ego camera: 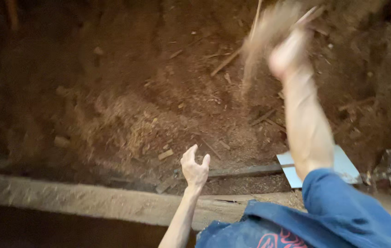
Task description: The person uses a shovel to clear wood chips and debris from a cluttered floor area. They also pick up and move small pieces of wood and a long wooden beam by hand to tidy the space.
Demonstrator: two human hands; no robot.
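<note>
I read this as the middle of a scatter: my right hand (289,54) is up and blurred, well beyond the wooden beam (90,200) that runs across the near edge. A spray of sawdust (262,39) flies from it, along with what look like thin sticks. I cannot tell how far that hand is closed, or whether anything remains in its grip — the blur hides the fingers.

My left hand (194,166) hangs just past the beam, fingers loosely curled and half open, holding nothing. Beyond the beam lies the sawdust heap (126,124), littered with wood scraps (225,62). A pale flat board (342,167) sits just past the beam, under my right forearm.

The next move, I judge, calls for more material — the empty left hand is nearest the heap.
</note>
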